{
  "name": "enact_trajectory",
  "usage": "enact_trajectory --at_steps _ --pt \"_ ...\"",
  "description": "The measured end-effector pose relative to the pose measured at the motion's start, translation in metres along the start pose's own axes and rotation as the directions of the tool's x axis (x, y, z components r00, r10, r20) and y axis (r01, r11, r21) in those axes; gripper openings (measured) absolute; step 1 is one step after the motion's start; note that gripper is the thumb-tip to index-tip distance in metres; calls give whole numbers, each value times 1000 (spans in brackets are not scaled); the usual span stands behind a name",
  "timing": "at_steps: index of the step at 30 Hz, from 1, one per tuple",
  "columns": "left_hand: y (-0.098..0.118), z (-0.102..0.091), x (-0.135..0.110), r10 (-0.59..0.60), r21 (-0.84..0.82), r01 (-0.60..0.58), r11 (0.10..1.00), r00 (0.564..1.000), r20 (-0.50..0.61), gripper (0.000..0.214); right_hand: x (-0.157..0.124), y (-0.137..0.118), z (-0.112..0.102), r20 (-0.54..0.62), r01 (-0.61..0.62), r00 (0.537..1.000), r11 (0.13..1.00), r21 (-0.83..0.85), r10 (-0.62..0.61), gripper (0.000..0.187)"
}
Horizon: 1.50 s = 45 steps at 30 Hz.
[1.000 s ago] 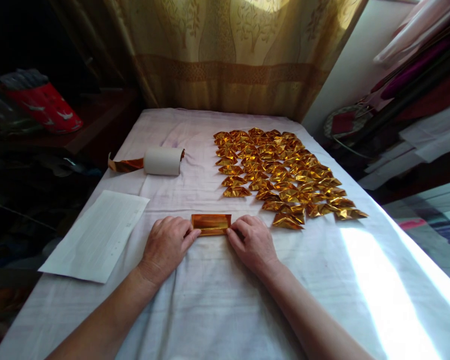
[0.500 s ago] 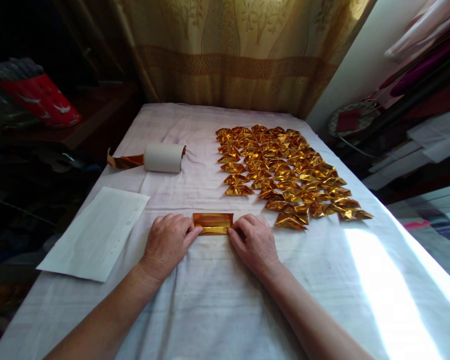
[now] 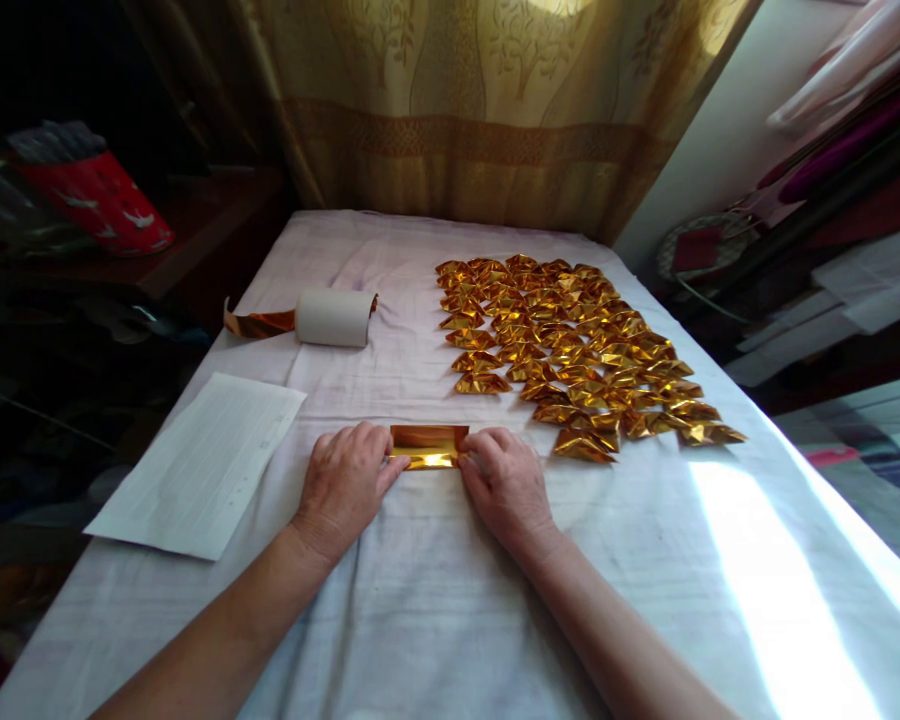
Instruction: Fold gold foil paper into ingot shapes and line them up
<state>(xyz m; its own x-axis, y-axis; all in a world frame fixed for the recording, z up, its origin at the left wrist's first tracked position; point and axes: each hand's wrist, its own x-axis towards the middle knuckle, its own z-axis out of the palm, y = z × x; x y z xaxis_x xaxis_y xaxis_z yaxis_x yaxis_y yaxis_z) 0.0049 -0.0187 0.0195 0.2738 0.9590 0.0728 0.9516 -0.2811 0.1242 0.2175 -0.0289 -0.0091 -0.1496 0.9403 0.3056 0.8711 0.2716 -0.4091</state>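
A folded strip of gold foil paper [image 3: 429, 445] lies on the white cloth in front of me. My left hand [image 3: 345, 482] pinches its left end with curled fingers. My right hand [image 3: 504, 483] grips its right end the same way. Both hands rest on the cloth with the strip stretched between them. Just beyond my right hand spreads a field of several finished gold foil folded pieces [image 3: 577, 345] laid in rows.
The white cloth-covered table [image 3: 435, 600] runs away from me to a gold curtain [image 3: 480, 100]. A white roll with a gold foil tail [image 3: 333, 317] lies at the back left. A white sheet of paper [image 3: 202, 462] sits at the left edge. Sunlight falls on the right side.
The gold strip looks slightly narrower, its near edge folded up and brighter. Both hands have stayed at its ends, shifting only a little. The camera has tilted slightly.
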Motion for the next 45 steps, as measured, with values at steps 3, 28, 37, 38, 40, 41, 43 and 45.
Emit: enact_trajectory --at_steps 3,28,37,38,40,41,43,45 --pt "3 2 -2 49 12 -48 999 997 -62 9 0 -4 0 22 42 999 999 8 -42 14" --pt "23 -2 7 102 88 -98 991 994 -38 18 -1 5 -7 22 -73 997 997 11 73 4" --pt "46 -5 21 12 113 -14 994 1000 19 44 -3 5 -3 -21 -76 997 997 -6 76 4" --pt "45 -5 20 10 106 -13 994 999 31 42 -3 5 -4 -17 -77 997 997 -9 77 4" --pt "40 -7 17 7 93 -12 996 999 48 37 -3 6 -4 -13 -79 997 997 -12 79 4" --pt "38 -8 16 10 87 -15 996 998 54 35 -3 6 -4 -15 -78 997 997 -12 78 4" --pt "33 -10 14 5 83 -10 997 998 64 32 -3 5 -5 -17 -76 997 997 -11 76 5" --pt "28 -12 11 -17 76 11 997 997 78 30 -4 4 -6 -14 -80 997 997 -13 80 7"
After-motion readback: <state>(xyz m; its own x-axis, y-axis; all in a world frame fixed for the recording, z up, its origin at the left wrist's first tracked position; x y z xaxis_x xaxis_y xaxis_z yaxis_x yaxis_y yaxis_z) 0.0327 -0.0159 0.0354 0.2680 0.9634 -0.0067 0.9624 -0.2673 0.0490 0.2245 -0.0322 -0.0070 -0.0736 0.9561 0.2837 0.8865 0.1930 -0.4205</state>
